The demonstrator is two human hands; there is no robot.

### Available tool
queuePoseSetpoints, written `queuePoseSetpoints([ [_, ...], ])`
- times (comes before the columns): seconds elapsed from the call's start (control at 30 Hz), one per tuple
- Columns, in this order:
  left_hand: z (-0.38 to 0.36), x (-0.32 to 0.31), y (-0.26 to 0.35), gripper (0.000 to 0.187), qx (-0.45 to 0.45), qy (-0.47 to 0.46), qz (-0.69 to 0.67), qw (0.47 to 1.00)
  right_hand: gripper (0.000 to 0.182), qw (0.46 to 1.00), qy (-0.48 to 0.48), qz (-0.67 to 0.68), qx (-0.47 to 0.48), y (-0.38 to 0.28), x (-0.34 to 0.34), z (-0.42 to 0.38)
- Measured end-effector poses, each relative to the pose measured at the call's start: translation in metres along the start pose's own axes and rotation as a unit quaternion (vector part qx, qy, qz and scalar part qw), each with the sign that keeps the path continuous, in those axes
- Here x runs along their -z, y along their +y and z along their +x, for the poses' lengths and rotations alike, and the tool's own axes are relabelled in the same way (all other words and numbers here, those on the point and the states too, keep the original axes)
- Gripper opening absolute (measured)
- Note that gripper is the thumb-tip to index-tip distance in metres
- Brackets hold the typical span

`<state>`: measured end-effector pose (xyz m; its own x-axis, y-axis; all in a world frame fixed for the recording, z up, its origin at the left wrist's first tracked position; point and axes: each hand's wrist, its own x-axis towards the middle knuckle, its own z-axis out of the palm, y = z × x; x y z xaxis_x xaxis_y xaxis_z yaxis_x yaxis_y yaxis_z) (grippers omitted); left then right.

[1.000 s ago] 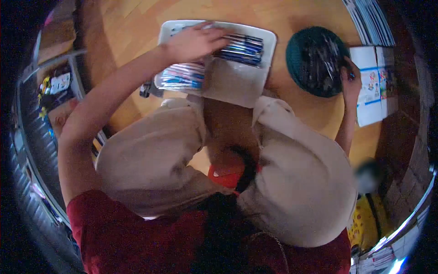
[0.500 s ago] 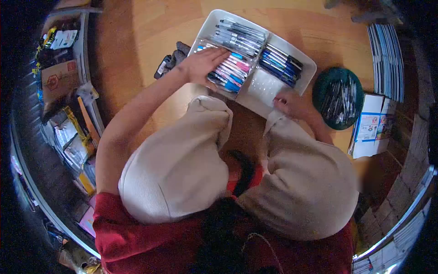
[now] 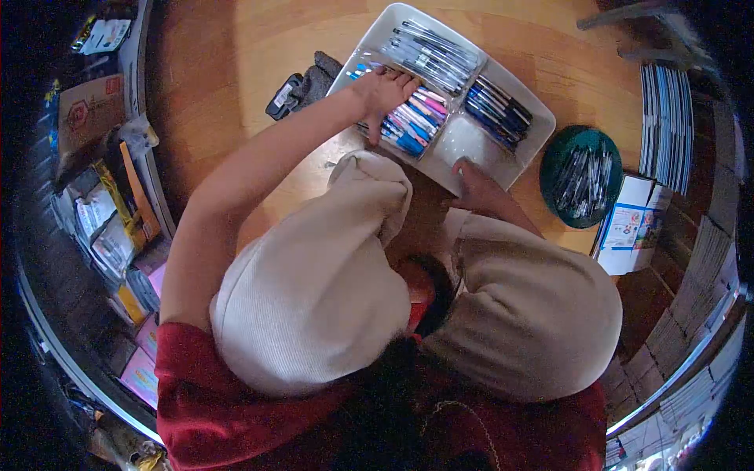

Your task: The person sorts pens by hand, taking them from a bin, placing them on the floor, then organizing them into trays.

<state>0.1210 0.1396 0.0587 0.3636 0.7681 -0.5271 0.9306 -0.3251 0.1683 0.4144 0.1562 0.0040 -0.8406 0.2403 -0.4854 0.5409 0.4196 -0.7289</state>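
A white divided tray [image 3: 542, 125] sits on the wooden surface in front of my knees. My left hand [image 3: 382, 96] lies over its left compartment with the fingers spread, touching the colourful pens [image 3: 416, 122] in blue, pink and white. At the tray's near edge, my right hand [image 3: 475, 187] straddles the rim, a digit on each side; part of it is hidden. Clear pens with dark tips [image 3: 436, 55] fill the far compartment. Dark blue pens [image 3: 499, 114] lie in the right one, beside the white front section [image 3: 470, 145].
A round green basket [image 3: 554, 153] holding many pens stands to the right. Behind it are stacked booklets [image 3: 666, 129] and a white-blue box [image 3: 628, 228]. A dark grey cloth [image 3: 318, 82] touches the tray's left side. Packed shelves [image 3: 153, 157] line the left.
My right hand has shifted left along the tray's near edge. My left hand stays over the colourful pens, fingers more spread. The whole view has turned slightly.
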Motion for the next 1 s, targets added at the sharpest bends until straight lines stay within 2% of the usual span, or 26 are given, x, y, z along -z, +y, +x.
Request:
queuePoseSetpoints([
  [0.17,0.001,0.004,0.0,0.129,0.012,-0.011,-0.003,1.0,0.059,0.999,0.009,-0.014,-0.045,-0.009,0.002,0.001],
  [0.33,0.009,0.011,-0.001,0.118,0.028,-0.065,0.0,0.997,0.057,0.997,-0.015,-0.016,-0.073,-0.018,0.014,-0.003],
  [0.47,0.014,0.011,-0.003,0.11,0.061,-0.112,-0.025,0.992,0.052,0.996,0.034,-0.074,-0.035,0.002,0.015,0.003],
  [0.57,0.008,-0.007,-0.002,0.104,0.054,-0.041,-0.037,0.997,0.048,0.993,0.014,-0.113,-0.035,0.019,0.028,0.007],
  [0.63,0.006,-0.002,0.003,0.101,0.071,-0.095,-0.099,0.988,0.046,0.992,-0.003,-0.13,-0.003,0.017,0.043,0.008],
  [0.67,0.004,0.0,0.005,0.099,0.081,-0.121,-0.13,0.981,0.046,0.988,0.022,-0.156,-0.002,0.025,0.047,0.009],
  [0.7,-0.003,0.002,0.008,0.098,0.071,-0.101,-0.167,0.978,0.046,0.983,0.045,-0.181,-0.001,0.035,0.052,0.008],
  [0.8,-0.01,-0.005,0.017,0.102,0.123,-0.103,-0.229,0.96,0.045,0.97,0.125,-0.21,0.012,0.039,0.068,0.014],
  [0.93,-0.008,-0.022,0.008,0.105,0.108,-0.047,-0.305,0.945,0.039,0.932,0.161,-0.326,0.002,-0.007,0.087,0.009],
  [1.0,-0.012,-0.016,0.01,0.106,0.09,-0.033,-0.311,0.946,0.035,0.994,0.0,-0.108,-0.008,-0.035,0.085,0.003],
])
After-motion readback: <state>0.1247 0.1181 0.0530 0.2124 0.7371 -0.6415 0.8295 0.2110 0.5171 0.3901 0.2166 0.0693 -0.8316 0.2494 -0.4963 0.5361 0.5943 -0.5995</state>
